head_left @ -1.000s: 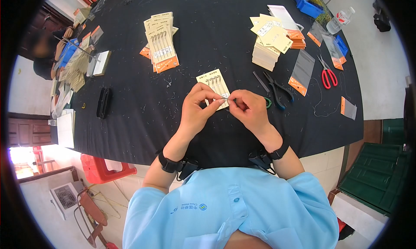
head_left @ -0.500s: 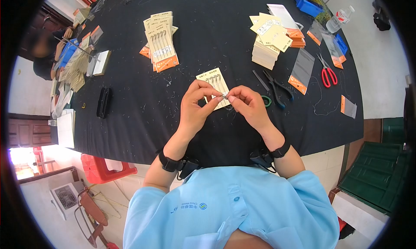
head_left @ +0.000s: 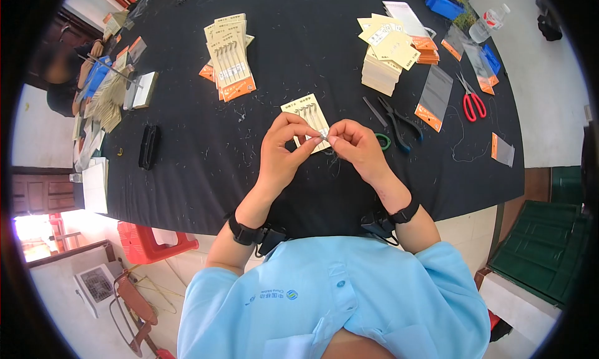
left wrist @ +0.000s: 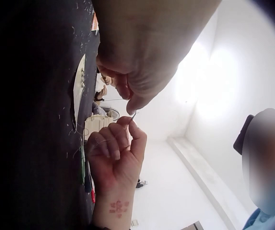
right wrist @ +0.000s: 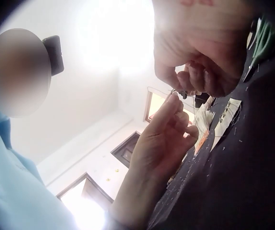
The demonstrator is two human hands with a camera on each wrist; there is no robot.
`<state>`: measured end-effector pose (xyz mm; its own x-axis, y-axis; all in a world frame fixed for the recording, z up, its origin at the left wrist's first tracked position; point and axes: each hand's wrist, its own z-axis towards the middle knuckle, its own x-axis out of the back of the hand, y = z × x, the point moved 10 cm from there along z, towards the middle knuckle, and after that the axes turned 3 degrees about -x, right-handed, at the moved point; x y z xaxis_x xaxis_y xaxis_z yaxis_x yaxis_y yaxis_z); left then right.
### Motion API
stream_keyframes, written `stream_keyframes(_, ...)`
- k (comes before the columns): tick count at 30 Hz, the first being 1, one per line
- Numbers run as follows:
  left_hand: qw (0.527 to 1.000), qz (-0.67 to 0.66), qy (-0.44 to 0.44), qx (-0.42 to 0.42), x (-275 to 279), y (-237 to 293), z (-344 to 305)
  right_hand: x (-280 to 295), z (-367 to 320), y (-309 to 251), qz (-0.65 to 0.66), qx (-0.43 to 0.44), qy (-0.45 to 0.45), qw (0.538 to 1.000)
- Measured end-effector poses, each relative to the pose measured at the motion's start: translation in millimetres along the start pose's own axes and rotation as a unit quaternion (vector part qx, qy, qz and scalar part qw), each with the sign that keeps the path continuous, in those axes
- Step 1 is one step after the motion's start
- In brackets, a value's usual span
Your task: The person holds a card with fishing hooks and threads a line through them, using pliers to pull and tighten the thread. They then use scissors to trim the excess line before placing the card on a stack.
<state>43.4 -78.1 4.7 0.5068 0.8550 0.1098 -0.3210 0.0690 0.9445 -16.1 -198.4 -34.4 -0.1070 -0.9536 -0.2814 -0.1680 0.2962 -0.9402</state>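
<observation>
Thumb and forefinger of my left hand (head_left: 282, 152) pinch a small dark fish hook (head_left: 323, 138) in front of my chest. From the other side, the fingertips of my right hand (head_left: 359, 150) meet it and pinch the same hook. Thin fishing line trails below the fingers. Much of the hook is hidden by the fingertips. A cream card (head_left: 302, 105) lies flat on the table just beyond the hands, with several hooks and their lines in a row on it. In the left wrist view, the card (left wrist: 79, 88) appears edge-on beside the hands.
Stacked hook cards (head_left: 231, 59) lie at the far left, blank cards (head_left: 380, 75) at the far right. Green-handled scissors (head_left: 383, 142), pliers (head_left: 402, 125), red scissors (head_left: 471, 103) and plastic sleeves (head_left: 435, 97) are on the right. A black case (head_left: 148, 147) is at left. Line scraps dot the cloth.
Both hands stay together over the card's near edge. The right fingers have shifted slightly against the left fingertips, and loose line now shows below them.
</observation>
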Motion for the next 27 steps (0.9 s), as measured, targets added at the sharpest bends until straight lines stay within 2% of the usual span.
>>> stream_keyframes(6,1.000,0.005,-0.008,-0.001,-2.1,-0.9,-0.7,0.0,1.5,2.5,0.017,0.009,-0.014,1.000)
stream_keyframes(8,1.000,0.007,-0.009,0.001,-2.4,-2.7,-0.8,-0.3,1.1,7.2,0.046,-0.026,-0.022,0.998)
stream_keyframes(13,0.997,-0.059,0.003,0.047,-0.2,-13.5,-0.7,-3.9,1.4,6.5,0.059,-0.033,-0.024,0.997)
stream_keyframes(27,0.996,-0.077,0.002,0.049,-0.7,-16.4,-1.1,-6.8,1.9,8.2,0.075,-0.043,-0.040,0.995)
